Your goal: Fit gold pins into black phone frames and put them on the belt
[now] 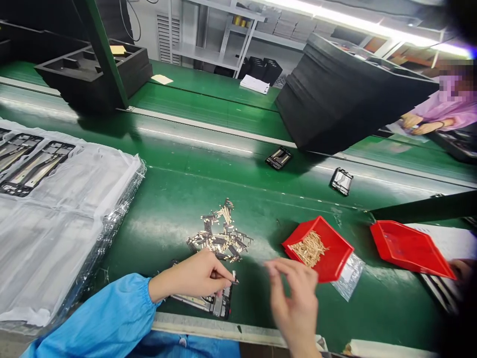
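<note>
My left hand (197, 277) is closed in a pinch, pressing on a dark metal frame part (212, 302) that lies at the near edge of the green belt (194, 184). A small pale piece shows at its fingertips. Just beyond it lies a pile of small gold-and-black strip parts (220, 236). My right hand (294, 298) hovers blurred to the right, fingers curled toward a pinch, near a red tray (333, 248) that holds several thin gold pieces. Whether the right hand holds anything is smeared by motion.
Plastic-wrapped trays of frame parts (55, 199) lie at left. A second red tray (410, 246) sits at right. Two dark frame parts (278, 158) (341, 180) ride the belt. Stacked black foam trays (346, 94) (89, 69) stand behind. Another person (443, 112) works at the far right.
</note>
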`<state>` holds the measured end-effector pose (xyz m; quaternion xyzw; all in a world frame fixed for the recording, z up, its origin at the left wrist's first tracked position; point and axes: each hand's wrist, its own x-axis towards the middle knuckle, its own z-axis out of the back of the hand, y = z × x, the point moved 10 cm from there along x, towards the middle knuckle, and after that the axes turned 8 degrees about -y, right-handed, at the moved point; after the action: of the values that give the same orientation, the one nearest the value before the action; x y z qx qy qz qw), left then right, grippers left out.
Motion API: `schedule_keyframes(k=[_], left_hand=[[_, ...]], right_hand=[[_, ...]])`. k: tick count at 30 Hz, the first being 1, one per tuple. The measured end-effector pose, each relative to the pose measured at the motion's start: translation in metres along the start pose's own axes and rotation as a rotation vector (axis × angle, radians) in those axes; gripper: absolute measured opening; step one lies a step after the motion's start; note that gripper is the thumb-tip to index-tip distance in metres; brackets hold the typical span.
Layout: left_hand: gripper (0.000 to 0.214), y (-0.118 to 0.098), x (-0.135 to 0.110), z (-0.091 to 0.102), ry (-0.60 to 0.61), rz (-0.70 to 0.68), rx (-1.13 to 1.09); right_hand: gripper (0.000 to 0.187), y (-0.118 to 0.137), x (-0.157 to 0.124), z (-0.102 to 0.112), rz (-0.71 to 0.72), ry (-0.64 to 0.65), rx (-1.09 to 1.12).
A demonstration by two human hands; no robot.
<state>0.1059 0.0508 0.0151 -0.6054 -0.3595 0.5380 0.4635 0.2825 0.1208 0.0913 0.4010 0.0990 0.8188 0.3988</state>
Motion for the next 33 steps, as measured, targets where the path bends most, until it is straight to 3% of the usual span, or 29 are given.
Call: schedule_keyframes(k=[3, 5, 7, 9, 12, 15, 18, 19, 21, 23, 25, 28, 33], left_hand=[[0.039, 0.014, 0.001, 0.002, -0.015, 0.159, -0.187], [0.06, 0.012, 0.001, 0.004, -0.005, 0.168, -0.259], [0.072, 0.009, 0.001, 0.004, 0.019, 0.155, -0.312], [0.074, 0.009, 0.001, 0.004, 0.037, 0.155, -0.359], [0.075, 0.011, 0.003, 0.004, 0.035, 0.155, -0.392], [0.08, 0.012, 0.005, 0.004, 0.039, 0.159, -0.395], [0.084, 0.012, 0.0, 0.006, 0.031, 0.145, -0.363], [0.081, 0.012, -0.004, 0.011, -0.016, 0.124, -0.329], [0.062, 0.009, -0.019, 0.033, -0.231, 0.014, -0.199], [0.035, -0.004, -0.048, 0.059, -0.529, -0.19, 0.006], [0.021, -0.02, -0.084, 0.065, -0.72, -0.423, 0.242], [0.025, -0.021, -0.111, 0.046, -0.699, -0.546, 0.577], [0.065, 0.006, -0.112, 0.027, -0.551, -0.417, 0.838]], right_hand=[[0.017, -0.043, 0.018, 0.045, -0.049, -0.242, -0.308], [0.023, -0.052, 0.026, 0.054, -0.015, -0.268, -0.421], [0.022, -0.036, 0.026, 0.04, 0.113, -0.175, -0.356], [0.02, -0.003, 0.016, 0.015, 0.265, -0.037, -0.187], [0.026, 0.042, -0.006, -0.019, 0.353, 0.119, -0.003], [0.027, 0.062, -0.014, -0.032, 0.345, 0.116, 0.074], [0.025, 0.064, -0.014, -0.035, 0.333, 0.094, 0.123], [0.024, 0.062, -0.014, -0.037, 0.304, 0.111, 0.151], [0.016, 0.053, -0.015, -0.048, 0.181, 0.226, 0.244], [0.011, 0.044, -0.024, -0.068, 0.015, 0.417, 0.345], [0.015, 0.041, -0.036, -0.086, -0.099, 0.582, 0.393], [0.016, 0.041, -0.045, -0.098, -0.132, 0.675, 0.38], [0.017, 0.042, -0.044, -0.101, -0.103, 0.691, 0.356]])
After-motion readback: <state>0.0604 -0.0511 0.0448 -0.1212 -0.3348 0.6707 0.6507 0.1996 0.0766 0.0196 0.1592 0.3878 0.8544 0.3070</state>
